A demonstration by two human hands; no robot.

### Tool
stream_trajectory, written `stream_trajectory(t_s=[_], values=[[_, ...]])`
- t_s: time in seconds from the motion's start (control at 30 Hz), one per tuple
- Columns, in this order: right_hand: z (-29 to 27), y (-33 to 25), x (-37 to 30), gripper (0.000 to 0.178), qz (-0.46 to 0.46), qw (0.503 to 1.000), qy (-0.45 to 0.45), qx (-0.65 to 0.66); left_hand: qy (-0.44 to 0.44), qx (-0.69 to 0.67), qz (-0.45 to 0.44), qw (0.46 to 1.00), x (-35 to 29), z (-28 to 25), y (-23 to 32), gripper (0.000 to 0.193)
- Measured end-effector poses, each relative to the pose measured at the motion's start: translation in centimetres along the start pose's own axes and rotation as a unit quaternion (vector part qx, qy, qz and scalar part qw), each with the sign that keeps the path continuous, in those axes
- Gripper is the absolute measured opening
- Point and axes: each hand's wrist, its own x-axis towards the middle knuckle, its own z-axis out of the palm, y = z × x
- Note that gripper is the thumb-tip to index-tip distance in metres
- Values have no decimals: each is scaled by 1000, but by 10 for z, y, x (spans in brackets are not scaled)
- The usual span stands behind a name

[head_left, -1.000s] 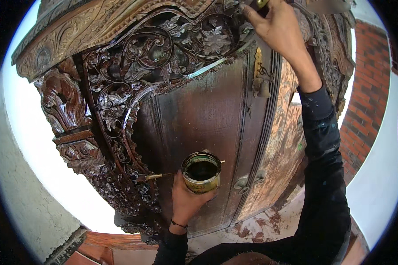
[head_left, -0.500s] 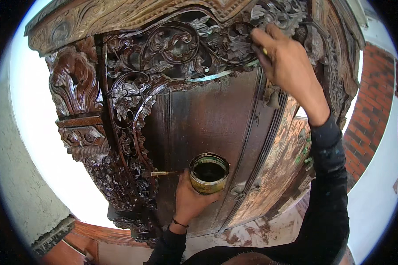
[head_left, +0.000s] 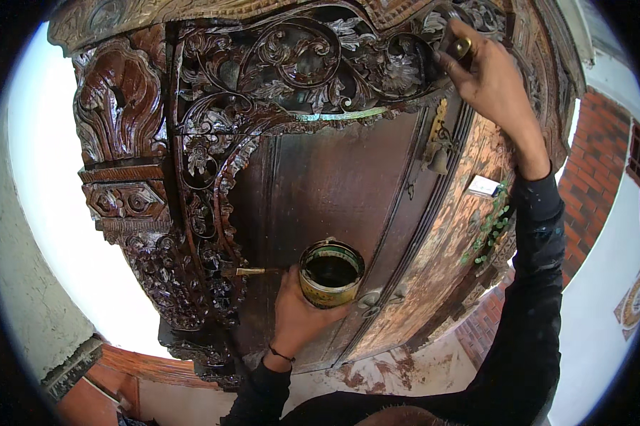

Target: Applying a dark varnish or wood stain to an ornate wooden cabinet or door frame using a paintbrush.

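Observation:
My left hand [head_left: 302, 316] is wrapped round a round tin [head_left: 328, 298] of dark liquid, its rim smeared. A paintbrush [head_left: 252, 271] also sticks out leftward from this hand, bristles toward the carving. At the upper right, my right hand [head_left: 492, 79] is closed on a second paintbrush [head_left: 462, 47]; its gold-coloured ferrule shows, while fingers hide much of the rest. This hand is beside the carved wooden frieze [head_left: 291, 64], whose dark scrolls and leaves look glossy and wet on the left and greyer near my right hand.
Behind the tin stands a dark wood panel [head_left: 334, 177]. A small bell [head_left: 439, 162] hangs on a metal bracket under the carving. Farther right are a worn, lighter wood panel [head_left: 434, 241] and a white switch plate [head_left: 483, 186]. A carved post [head_left: 125, 135] stands left; stained floor [head_left: 377, 376] lies below.
My right hand has shifted right and slightly up along the carving, showing more of the brush's ferrule. The view has turned a little; my left hand still holds the tin and brush.

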Motion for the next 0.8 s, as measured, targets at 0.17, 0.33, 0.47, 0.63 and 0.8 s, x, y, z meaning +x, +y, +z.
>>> stream_trajectory(t_s=[0.17,0.33,0.47,0.63,0.8], values=[[-2,26,-14,30,98,993,16,62,-9,-16,0,1000,2,2,0,93],[-1,10,-21,18,55,987,74,133,-9,-11,-14,1000,3,4,2,95],[-2,4,-23,17,1,991,43,126,1,-7,1,1000,6,7,0,96],[-4,12,-33,14,11,989,44,141,-8,-4,-5,1000,7,12,4,96],[-15,-20,-54,12,54,982,45,178,11,-10,-7,1000,1,5,6,95]])
